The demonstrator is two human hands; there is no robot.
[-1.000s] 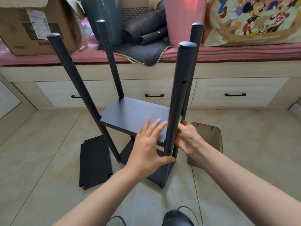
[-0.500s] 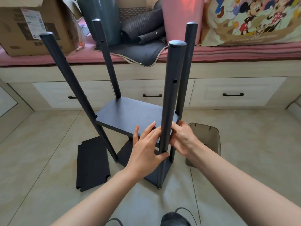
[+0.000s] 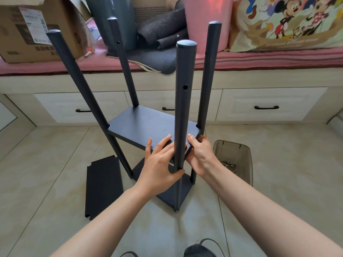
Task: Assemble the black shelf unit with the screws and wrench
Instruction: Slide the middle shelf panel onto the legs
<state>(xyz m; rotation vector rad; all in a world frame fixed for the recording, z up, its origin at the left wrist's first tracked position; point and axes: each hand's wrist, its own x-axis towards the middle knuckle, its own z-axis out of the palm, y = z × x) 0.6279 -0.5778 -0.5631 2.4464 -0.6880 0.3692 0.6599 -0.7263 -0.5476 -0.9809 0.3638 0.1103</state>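
Floor tiles (image 3: pixel 278 164) under shelf unit (image 3: pixel 148 125); both hands hold it.

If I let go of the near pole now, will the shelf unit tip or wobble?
Probably wobbles: the near pole and far-left pole lean differently, suggesting loose joints. Tipping seems less likely, since four poles reach the floor. The left hand and right hand are steadying it.

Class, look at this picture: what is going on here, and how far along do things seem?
A person is putting together a black shelf unit on a tiled floor. The left hand holds the nearest post with its thumb hooked round it, and the right hand grips the middle shelf's corner beside that post. Four posts stand with two shelves between them. One spare shelf panel lies flat to the left, and a clear tub holding screws sits to the right.
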